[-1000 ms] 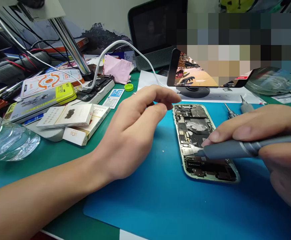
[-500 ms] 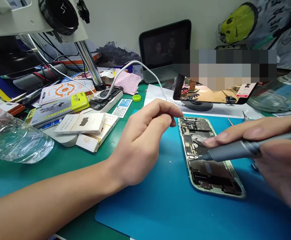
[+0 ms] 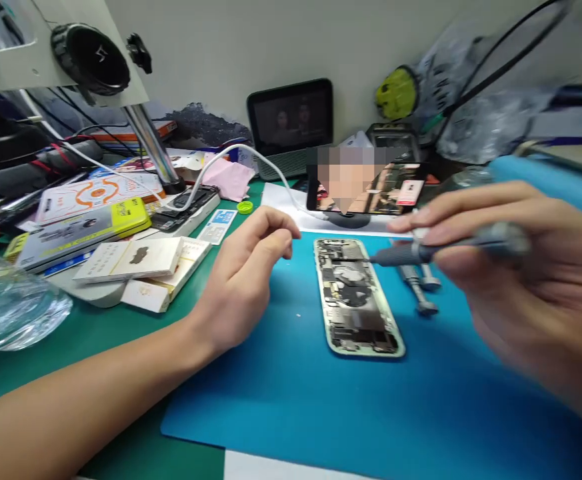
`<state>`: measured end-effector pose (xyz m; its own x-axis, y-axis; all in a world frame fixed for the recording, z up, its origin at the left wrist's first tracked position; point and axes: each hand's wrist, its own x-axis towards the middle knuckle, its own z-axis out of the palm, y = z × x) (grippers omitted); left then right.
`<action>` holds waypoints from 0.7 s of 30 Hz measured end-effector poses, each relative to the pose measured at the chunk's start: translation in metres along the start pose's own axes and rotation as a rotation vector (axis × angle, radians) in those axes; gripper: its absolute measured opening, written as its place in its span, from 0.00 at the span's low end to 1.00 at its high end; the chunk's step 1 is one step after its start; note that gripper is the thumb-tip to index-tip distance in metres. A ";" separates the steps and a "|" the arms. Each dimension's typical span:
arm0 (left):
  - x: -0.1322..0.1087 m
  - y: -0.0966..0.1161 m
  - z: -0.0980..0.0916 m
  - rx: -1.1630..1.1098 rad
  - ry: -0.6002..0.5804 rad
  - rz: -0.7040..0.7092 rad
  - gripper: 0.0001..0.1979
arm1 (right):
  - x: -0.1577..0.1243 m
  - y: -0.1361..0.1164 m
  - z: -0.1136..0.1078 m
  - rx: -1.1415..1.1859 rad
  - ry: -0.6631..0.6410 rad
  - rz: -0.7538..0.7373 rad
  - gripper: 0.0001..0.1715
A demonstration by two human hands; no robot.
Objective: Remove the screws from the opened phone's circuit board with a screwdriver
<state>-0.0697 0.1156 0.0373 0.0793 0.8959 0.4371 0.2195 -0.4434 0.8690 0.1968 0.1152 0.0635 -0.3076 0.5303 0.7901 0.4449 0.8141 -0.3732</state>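
Note:
An opened phone (image 3: 355, 300) with its inner parts showing lies on a blue mat (image 3: 291, 400). My right hand (image 3: 511, 253) holds a grey screwdriver (image 3: 401, 255) nearly level, its tip over the upper right part of the phone. Left of the phone, my left hand (image 3: 245, 273) rests with curled fingers, apart from the phone; whether a small thing sits between the fingertips is hidden. Two more screwdrivers (image 3: 415, 290) lie on the mat right of the phone, partly below my right hand.
A propped phone (image 3: 385, 190) and a dark screen (image 3: 291, 120) stand at the back. White boxes (image 3: 131, 259), a battery box (image 3: 81, 233) and a clear glass vessel (image 3: 15, 307) lie left. A microscope stand (image 3: 153, 147) rises at the back left.
The view has turned to the right. My right hand has lifted the screwdriver from the phone's middle left to its upper right side. The screwdrivers on the mat now show more. My left hand keeps its curl.

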 end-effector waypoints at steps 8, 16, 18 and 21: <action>0.002 -0.001 -0.001 0.109 -0.122 -0.045 0.09 | 0.007 0.022 -0.088 -0.411 -0.496 -0.277 0.13; -0.001 0.005 0.001 0.213 -0.177 0.004 0.07 | -0.028 0.051 -0.095 -0.523 -0.800 -0.071 0.27; -0.002 0.005 0.001 0.231 -0.184 0.003 0.07 | -0.025 0.049 -0.094 -0.528 -0.796 -0.016 0.27; -0.002 0.006 0.002 0.239 -0.200 -0.001 0.08 | -0.011 0.047 -0.092 -0.539 -0.771 0.060 0.28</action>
<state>-0.0666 0.1112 0.0414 0.2631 0.8944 0.3616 0.4405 -0.4448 0.7798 0.2986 0.1252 0.0820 -0.6571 0.7355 0.1653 0.7483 0.6629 0.0248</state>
